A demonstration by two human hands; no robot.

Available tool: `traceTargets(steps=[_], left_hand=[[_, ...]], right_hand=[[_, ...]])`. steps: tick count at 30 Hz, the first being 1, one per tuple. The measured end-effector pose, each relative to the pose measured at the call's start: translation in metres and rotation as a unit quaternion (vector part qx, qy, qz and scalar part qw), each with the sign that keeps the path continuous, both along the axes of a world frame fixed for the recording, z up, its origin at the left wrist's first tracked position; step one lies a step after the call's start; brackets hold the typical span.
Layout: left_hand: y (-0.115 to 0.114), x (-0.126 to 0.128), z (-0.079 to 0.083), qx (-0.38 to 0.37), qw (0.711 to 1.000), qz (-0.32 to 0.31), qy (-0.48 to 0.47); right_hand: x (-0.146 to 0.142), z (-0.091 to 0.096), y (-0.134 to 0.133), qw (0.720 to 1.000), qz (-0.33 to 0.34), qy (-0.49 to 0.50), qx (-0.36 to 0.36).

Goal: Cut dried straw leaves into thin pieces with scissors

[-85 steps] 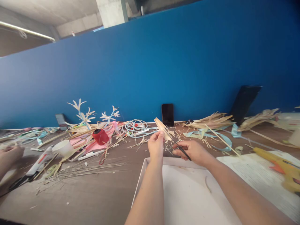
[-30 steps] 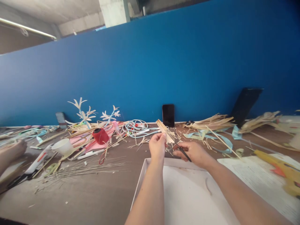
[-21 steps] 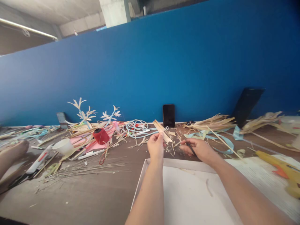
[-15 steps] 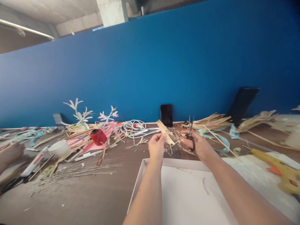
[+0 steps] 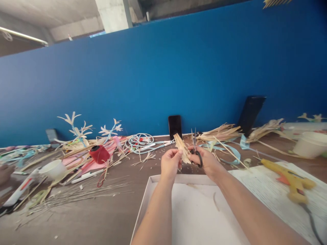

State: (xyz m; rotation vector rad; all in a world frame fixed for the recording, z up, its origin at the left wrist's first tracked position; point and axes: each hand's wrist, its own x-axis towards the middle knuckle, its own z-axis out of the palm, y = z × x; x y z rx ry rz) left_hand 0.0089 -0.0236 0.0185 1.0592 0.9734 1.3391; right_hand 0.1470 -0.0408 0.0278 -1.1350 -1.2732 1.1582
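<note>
- Dried husk piece [image 5: 182, 147]: pale, slanting down to the right, held just right of the frame's centre, in front of the phone [image 5: 175, 125] propped against the blue partition [image 5: 153, 75].
- The left hand [image 5: 170, 164], at centre, has thumb and fingers pinched together on the husk's near side.
- The right hand [image 5: 208, 162], just to the right, has its fingers curled round the black handles of the scissors [image 5: 195, 145]; the blades point up and stand slightly parted, close to the husk's right side. Whether they touch it cannot be told.
- A shallow white box [image 5: 189, 179] lies below both hands, lower centre, with the forearms reaching over it.
- Right of centre lie a husk bundle [image 5: 219, 132] and a light blue ribbon [image 5: 233, 154].
- At lower right, a yellow glue gun [image 5: 290, 173] rests on a printed sheet [image 5: 265, 190].
- Left of centre are a coiled blue cord [image 5: 140, 142], a red spool [image 5: 99, 155] and a white cup [image 5: 52, 170].
- Another person's hand [image 5: 5, 173] shows at the left edge, blurred; its grip cannot be made out.
</note>
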Motion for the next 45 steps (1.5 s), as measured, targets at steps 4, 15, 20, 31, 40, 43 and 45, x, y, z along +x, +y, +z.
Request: traceTargets(steps=[4, 15, 20, 31, 40, 43, 45], left_hand=[[0.000, 0.000, 0.000, 0.003, 1.000, -0.019, 0.011], [0.004, -0.006, 0.000, 0.008, 0.998, 0.053, -0.011], [0.007, -0.009, -0.004, 0.025, 0.994, 0.108, 0.019], [0.011, -0.009, -0.008, -0.004, 0.980, 0.196, 0.019], [0.024, -0.027, -0.014, -0.006, 0.969, 0.247, -0.025], [0.022, -0.025, -0.012, -0.013, 0.974, 0.225, 0.006], [0.020, -0.023, -0.010, -0.015, 0.979, 0.198, 0.034]], right_hand=[[0.002, -0.003, 0.002, 1.000, -0.010, 0.017, 0.006], [0.003, -0.007, 0.004, 0.999, 0.041, 0.017, -0.021], [-0.002, -0.003, 0.001, 0.998, 0.049, 0.000, -0.044], [-0.015, 0.003, -0.003, 0.997, 0.035, -0.057, -0.027], [0.007, -0.016, 0.010, 0.969, -0.088, -0.227, -0.046], [0.014, -0.020, 0.012, 0.947, -0.167, -0.273, 0.013], [0.013, -0.019, 0.011, 0.953, -0.179, -0.239, 0.041]])
